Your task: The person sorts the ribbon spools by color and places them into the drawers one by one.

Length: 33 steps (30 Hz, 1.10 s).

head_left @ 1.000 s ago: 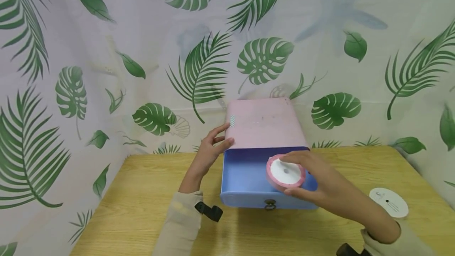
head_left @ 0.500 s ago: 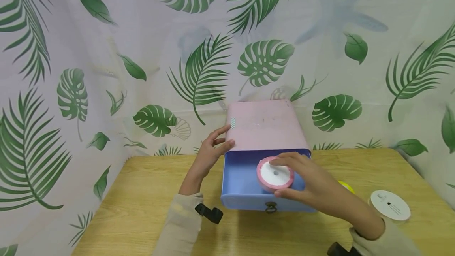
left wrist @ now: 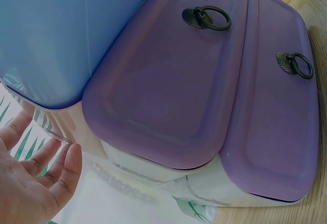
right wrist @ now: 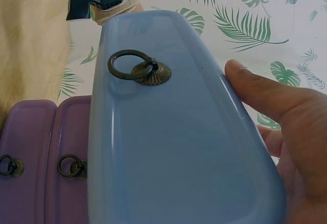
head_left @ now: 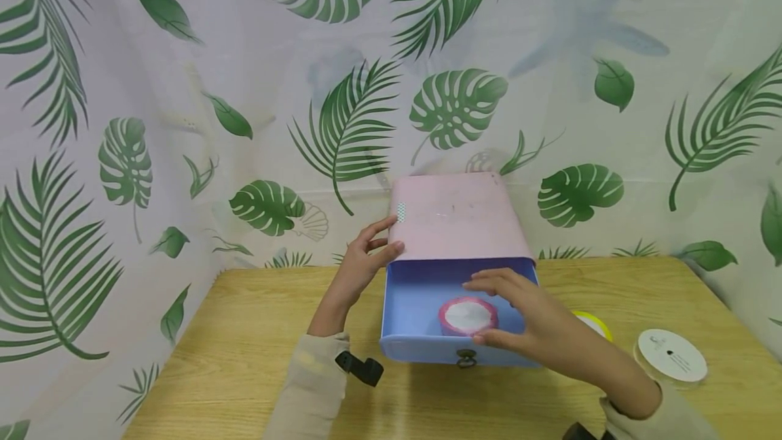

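A pink-edged ribbon roll with a white face (head_left: 468,316) lies inside the pulled-out blue drawer (head_left: 411,297) of a pink cabinet (head_left: 458,219). My right hand (head_left: 525,311) hovers over the drawer's front right side, thumb and fingers spread apart, just to the right of the roll and holding nothing. At the cabinet's left side, my left hand (head_left: 363,263) rests its fingertips near the front edge. The right wrist view shows the blue drawer front with its ring pull (right wrist: 130,65) and my thumb (right wrist: 255,88) over its edge; the roll is hidden there.
Two purple drawers (left wrist: 163,75) sit under the blue one. On the wooden table (head_left: 256,358), a white spool (head_left: 671,356) lies at the right, and a yellow-rimmed spool (head_left: 594,323) shows partly behind my right forearm. A leaf-print cloth (head_left: 183,87) stands behind.
The ribbon roll, gripped by my right hand before, has come down and left into the drawer and is let go. The yellow-rimmed spool has come into sight. My left hand stays put.
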{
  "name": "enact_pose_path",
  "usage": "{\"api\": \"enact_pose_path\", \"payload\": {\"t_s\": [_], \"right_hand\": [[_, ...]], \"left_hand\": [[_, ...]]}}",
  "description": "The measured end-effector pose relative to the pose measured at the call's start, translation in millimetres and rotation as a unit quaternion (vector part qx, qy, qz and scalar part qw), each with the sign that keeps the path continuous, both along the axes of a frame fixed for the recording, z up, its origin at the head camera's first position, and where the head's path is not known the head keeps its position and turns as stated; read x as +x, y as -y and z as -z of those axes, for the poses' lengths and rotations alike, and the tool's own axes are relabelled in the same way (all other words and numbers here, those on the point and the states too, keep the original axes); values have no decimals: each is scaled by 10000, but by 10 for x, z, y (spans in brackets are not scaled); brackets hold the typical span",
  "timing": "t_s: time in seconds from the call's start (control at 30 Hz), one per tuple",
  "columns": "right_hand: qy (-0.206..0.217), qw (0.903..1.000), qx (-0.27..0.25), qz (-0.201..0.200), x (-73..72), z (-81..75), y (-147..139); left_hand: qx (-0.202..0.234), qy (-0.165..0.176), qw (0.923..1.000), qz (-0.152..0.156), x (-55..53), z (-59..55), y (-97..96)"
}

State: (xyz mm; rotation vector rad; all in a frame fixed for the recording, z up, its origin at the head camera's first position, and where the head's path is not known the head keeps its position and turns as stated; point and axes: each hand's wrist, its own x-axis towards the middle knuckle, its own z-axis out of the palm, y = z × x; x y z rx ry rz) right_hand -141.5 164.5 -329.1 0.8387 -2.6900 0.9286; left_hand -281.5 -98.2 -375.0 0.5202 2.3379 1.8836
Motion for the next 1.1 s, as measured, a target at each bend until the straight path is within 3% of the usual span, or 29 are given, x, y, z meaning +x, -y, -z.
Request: {"api": "enact_pose_path", "payload": {"t_s": [0.33,0.57,0.97,1.1], "right_hand": [[-733,9972,-102,57,138,7,-39],[-1241,9896,-678,-249,248,16,-119],[-1224,9855,-1081,-454,459,53,-234],[-1462,9770,-1305,-839,463,148,-267]], "left_hand": [[29,30,10000,9,27,-3,-2],[67,61,10000,33,29,-22,2],[126,85,9999,33,23,-22,-1],[143,84,9999,40,18,-14,-1]]}}
